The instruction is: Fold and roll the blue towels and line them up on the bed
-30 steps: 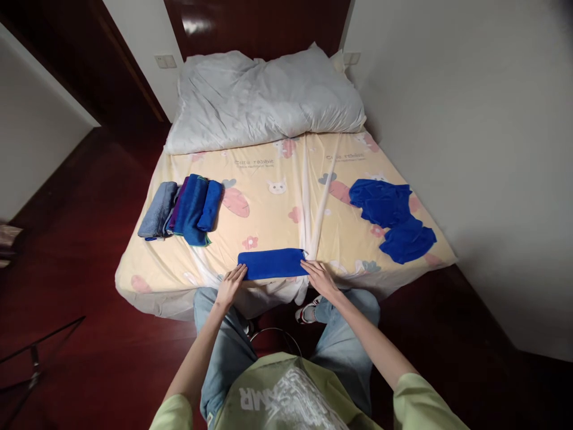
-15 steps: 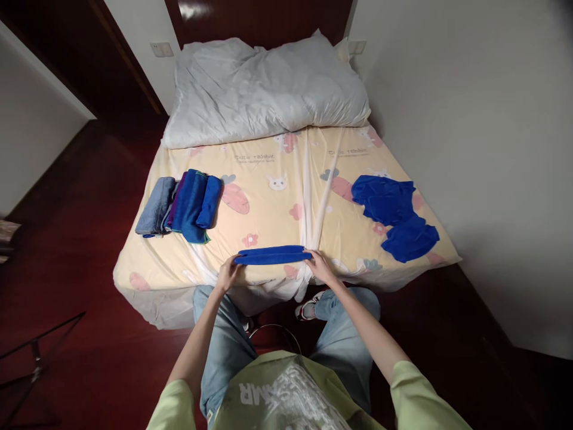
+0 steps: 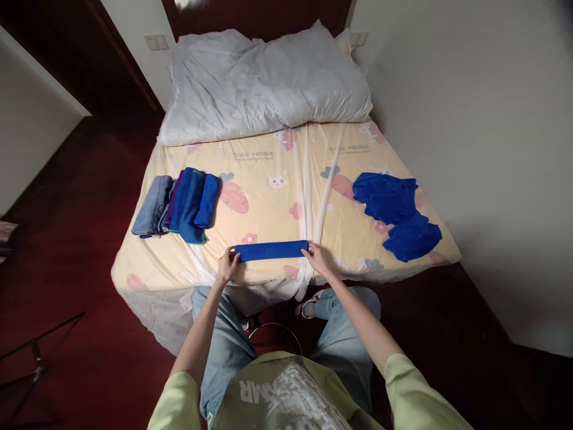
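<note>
A blue cloth [image 3: 271, 251], folded into a long narrow strip, lies flat near the front edge of the bed. My left hand [image 3: 228, 264] pinches its left end, and my right hand [image 3: 316, 258] pinches the right end. To the left on the bed is a row of folded or rolled towels: a grey-blue one [image 3: 153, 206], a purple one, a darker blue one with green edging [image 3: 188, 203] and a smaller blue roll [image 3: 208, 201]. Crumpled blue cloths [image 3: 385, 196] lie in a loose heap at the right side.
Yellow patterned sheeting under clear plastic covers the bed [image 3: 268, 212]. A large covered pillow or quilt [image 3: 268, 83] lies at its head. A wall [image 3: 474, 131] stands at the right. On the floor at the lower left is a black metal stand [image 3: 38, 361].
The strip between my hands showed two layers with a gap along it before; now it is one even flat band. Both hands still hold its ends.
</note>
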A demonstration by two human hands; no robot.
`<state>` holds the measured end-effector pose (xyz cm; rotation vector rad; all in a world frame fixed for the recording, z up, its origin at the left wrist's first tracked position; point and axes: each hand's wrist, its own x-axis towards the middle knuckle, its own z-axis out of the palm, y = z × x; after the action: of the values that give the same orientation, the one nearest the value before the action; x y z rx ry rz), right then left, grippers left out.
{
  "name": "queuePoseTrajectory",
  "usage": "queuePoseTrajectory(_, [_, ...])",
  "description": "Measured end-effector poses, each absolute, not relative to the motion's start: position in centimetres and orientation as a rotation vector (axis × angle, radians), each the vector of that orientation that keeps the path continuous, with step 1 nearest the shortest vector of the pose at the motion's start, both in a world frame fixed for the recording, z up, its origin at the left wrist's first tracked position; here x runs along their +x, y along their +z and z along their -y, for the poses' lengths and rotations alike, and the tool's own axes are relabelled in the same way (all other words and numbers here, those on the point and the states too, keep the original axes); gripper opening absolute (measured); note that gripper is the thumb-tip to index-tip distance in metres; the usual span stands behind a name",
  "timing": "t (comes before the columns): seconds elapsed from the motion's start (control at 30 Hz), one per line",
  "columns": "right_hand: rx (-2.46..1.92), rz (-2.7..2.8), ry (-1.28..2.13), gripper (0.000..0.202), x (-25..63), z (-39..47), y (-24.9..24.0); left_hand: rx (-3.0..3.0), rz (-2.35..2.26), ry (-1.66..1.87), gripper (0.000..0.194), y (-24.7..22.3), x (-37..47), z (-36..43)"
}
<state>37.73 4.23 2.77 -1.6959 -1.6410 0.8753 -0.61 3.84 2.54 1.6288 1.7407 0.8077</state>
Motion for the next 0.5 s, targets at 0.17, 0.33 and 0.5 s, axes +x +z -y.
queuePoseTrajectory(0.17, [-1.724,1.605,0.898,0.042,37.5,-4.6,2.7,1.629,-1.804,0.750,0.038,2.9,-0.3,-4.3])
queuePoseTrajectory(0.33, [-1.770,1.608,0.868,0.039,37.3,-5.0,2.9,1.624,-1.868,0.682,0.035,3.2,0.0,-4.9])
queuePoseTrajectory(0.5, [-1.838,1.569,0.888,0.031,37.2,-5.3,2.8,1.577,-1.897,0.634,0.030,3.5,0.1,-5.4])
